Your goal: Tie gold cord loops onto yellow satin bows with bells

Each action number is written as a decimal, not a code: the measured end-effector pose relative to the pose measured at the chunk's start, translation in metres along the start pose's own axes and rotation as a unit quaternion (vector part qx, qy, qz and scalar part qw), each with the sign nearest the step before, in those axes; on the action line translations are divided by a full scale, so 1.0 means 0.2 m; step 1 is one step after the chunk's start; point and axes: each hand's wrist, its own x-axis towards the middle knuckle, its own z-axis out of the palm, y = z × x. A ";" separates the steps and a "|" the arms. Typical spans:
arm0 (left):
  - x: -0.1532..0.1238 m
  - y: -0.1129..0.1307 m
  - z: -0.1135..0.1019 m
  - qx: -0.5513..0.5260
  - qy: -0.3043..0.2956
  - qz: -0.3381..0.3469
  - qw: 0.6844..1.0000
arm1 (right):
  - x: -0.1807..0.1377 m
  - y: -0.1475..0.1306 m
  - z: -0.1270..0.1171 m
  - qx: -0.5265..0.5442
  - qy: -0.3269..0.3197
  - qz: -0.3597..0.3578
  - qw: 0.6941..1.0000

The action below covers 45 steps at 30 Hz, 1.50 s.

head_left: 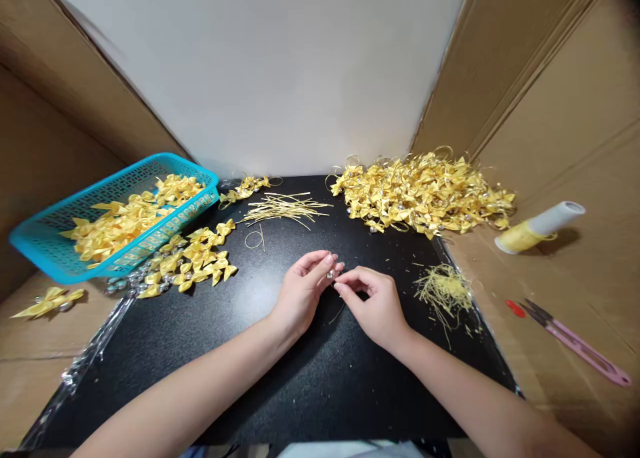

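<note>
Over the middle of the black board (pixel 240 391), my left hand (pixel 303 288) pinches a small shiny silver bell (pixel 331 274) between thumb and fingers. My right hand (pixel 375 301) is closed close beside it, its fingertips pinching a thin gold cord. A loose tail of the cord (pixel 337 313) hangs below the fingers. How the cord meets the bell is hidden by the fingertips. Beyond my hands lies a bundle of cut gold cords (pixel 283 209), with one curled cord (pixel 255 239) nearer to me.
At left stands a blue basket (pixel 47 268) of yellow bows, with more bows (pixel 200 255) and silver bells (pixel 133 278) beside it. A big pile of corded bows (pixel 425 195) sits back right. Cord scraps (pixel 445 288), pink-handled snips (pixel 575 341) and a cord roll (pixel 540 228) lie right.
</note>
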 end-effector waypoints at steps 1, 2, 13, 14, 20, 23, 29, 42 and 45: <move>0.00 -0.01 0.00 0.009 -0.010 0.007 1.000 | 0.00 0.01 0.00 0.011 -0.001 0.007 1.000; -0.01 -0.01 -0.01 0.020 -0.023 0.017 0.999 | 0.00 0.01 0.00 0.023 -0.002 0.016 1.000; -0.01 0.06 -0.13 0.332 -0.185 0.280 0.882 | 0.01 0.00 0.00 0.123 -0.032 0.064 0.990; -0.01 0.06 -0.13 0.336 -0.182 0.281 0.880 | 0.02 0.00 0.00 0.125 -0.042 0.056 0.990; 0.00 0.10 -0.12 0.361 -0.167 0.295 0.869 | 0.04 0.02 -0.01 0.046 -0.071 0.026 0.996; 0.00 0.15 -0.11 0.349 -0.131 0.323 0.870 | 0.05 0.03 -0.02 -0.019 -0.059 0.001 0.998; -0.02 0.27 -0.08 0.404 -0.131 0.381 0.821 | 0.07 -0.01 -0.06 -0.080 -0.041 -0.083 0.992; -0.03 0.16 -0.08 0.540 -0.147 0.344 0.754 | 0.09 -0.06 -0.11 0.085 -0.011 -0.054 0.995; -0.03 0.10 -0.14 0.634 -0.136 0.274 0.710 | 0.09 -0.07 -0.12 0.119 -0.003 -0.048 0.992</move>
